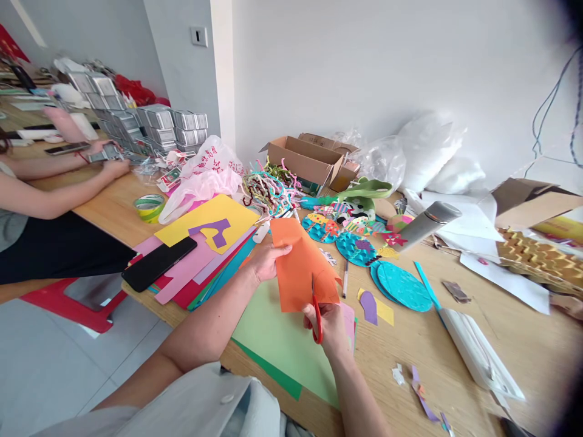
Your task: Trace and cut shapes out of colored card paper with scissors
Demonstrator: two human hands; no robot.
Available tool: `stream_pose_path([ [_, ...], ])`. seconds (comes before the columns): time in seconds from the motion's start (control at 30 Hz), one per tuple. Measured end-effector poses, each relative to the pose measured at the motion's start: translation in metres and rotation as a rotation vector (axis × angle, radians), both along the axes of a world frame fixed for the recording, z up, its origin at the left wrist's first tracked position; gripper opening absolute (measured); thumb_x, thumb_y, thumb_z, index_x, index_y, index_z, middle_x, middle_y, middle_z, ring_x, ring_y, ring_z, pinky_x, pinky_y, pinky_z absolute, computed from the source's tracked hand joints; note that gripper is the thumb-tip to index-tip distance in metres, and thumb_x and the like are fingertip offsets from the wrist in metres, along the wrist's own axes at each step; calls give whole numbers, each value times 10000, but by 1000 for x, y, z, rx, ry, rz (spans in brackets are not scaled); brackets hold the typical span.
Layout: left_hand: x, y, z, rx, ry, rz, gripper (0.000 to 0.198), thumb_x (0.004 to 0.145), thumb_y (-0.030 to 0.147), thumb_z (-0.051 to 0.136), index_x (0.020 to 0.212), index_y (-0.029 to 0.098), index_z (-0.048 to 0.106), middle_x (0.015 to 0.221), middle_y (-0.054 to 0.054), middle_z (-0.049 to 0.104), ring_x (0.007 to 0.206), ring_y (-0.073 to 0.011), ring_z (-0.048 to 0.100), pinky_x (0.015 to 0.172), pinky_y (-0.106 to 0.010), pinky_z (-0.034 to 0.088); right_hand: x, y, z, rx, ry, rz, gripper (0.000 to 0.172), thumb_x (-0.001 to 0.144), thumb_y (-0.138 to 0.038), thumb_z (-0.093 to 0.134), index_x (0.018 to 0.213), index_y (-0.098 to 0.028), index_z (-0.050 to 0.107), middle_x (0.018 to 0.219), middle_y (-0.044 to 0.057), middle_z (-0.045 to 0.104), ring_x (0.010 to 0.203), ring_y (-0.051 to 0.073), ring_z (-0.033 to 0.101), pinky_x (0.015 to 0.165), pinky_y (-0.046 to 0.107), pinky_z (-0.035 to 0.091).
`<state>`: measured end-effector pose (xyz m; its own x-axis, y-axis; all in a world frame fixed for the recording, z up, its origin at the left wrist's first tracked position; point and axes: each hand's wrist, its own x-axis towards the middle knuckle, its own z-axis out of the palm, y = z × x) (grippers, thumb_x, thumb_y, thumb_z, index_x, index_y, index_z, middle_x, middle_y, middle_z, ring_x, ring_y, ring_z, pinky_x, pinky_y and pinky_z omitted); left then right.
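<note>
Worktop (410, 340): pale wood grain, smooth, right end lost in a dark blur at the picture's edge. Co-worker (27, 188), at the left edge: head almost wholly cut off, forearms on the wood, grey object between the hands too small to make out. Cardboard box (305, 155): brown, open-topped, against the wall, contents hidden. Pale green sheet (268, 334): flat, matt, partly covered by the person's arms, a darker green edge showing beneath. Yellow sheet (237, 212): smooth, a purple offcut of irregular outline lying on it. Orange sheet (291, 267): stiff, matt paper, raised above the pale green sheet, a cut running in from its near edge. White case (478, 349): oblong, zipped, right of the sheets. Turquoise discs (403, 285): oval, mottled, overlapping, the lower one mostly hidden. Left grip (268, 261): closed on the orange sheet's left edge, thumb on top, remaining fingers largely concealed underneath. Right grip (332, 328): closed round the scissors (317, 321), red looped handles, blades at the cut, one blade obscured by the paper. Scraps (423, 400): purple, thin, curled, near the white case.
</note>
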<state>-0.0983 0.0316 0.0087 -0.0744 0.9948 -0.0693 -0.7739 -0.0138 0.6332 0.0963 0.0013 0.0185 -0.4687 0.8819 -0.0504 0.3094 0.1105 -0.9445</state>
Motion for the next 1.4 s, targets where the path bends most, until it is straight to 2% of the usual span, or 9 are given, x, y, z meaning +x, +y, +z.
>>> stream_pose_path([
  [0.33, -1, 0, -1, 10, 35, -22, 293, 738, 119, 670, 1021, 195, 673, 1003, -61, 711, 982, -231, 651, 982, -391, 399, -1, 1, -1, 38, 26, 25, 472, 658, -615, 601, 487, -187, 499, 437, 17, 532, 396, 128, 456, 393, 246, 360],
  [0.57, 1, -3, 2, -3, 80, -127, 252, 760, 154, 655, 1011, 156, 680, 1011, -85, 709, 1027, -243, 632, 971, -376, 393, -1, 0, -3, 7, 63, -37, 400, 660, -574, 641, 624, -204, 493, 457, -7, 534, 404, 146, 491, 381, 249, 387],
  [0.9, 2, -3, 3, 7, 88, -118, 257, 758, 172, 664, 1015, 166, 676, 1014, -78, 708, 1036, -246, 626, 954, -374, 405, 0, 0, -6, 17, 48, -31, 379, 697, -548, 637, 620, -209, 488, 454, -9, 529, 400, 139, 485, 378, 237, 384],
  [1.1, 2, -4, 3, 3, 72, -117, 253, 753, 163, 669, 1006, 154, 672, 1006, -85, 709, 1023, -245, 636, 965, -376, 403, -2, -5, 4, 56, -84, -137, 496, 700, -605, 585, 419, -215, 462, 319, 4, 472, 284, 114, 414, 328, 236, 335],
  [1.23, 3, -4, 3, 7, 72, -93, 276, 740, 154, 679, 1016, 164, 671, 1022, -84, 705, 1031, -250, 633, 962, -381, 410, -4, -7, 6, 97, -134, -182, 515, 705, -602, 570, 375, -225, 451, 275, 1, 435, 260, 113, 396, 321, 243, 325],
  [1.33, 3, -4, 4, 23, 59, -72, 300, 737, 146, 677, 1035, 175, 670, 1031, -84, 703, 1027, -257, 634, 962, -394, 416, -3, -5, 7, 89, -134, -128, 532, 703, -631, 541, 371, -227, 442, 286, 6, 449, 267, 113, 401, 324, 239, 324],
  [1.4, 1, -4, 5, 27, 44, -58, 309, 732, 141, 677, 1040, 168, 670, 1019, -87, 706, 1014, -258, 639, 963, -402, 421, 0, -2, 7, 83, -136, -29, 535, 705, -645, 527, 388, -221, 455, 331, 15, 498, 304, 120, 449, 345, 229, 343],
])
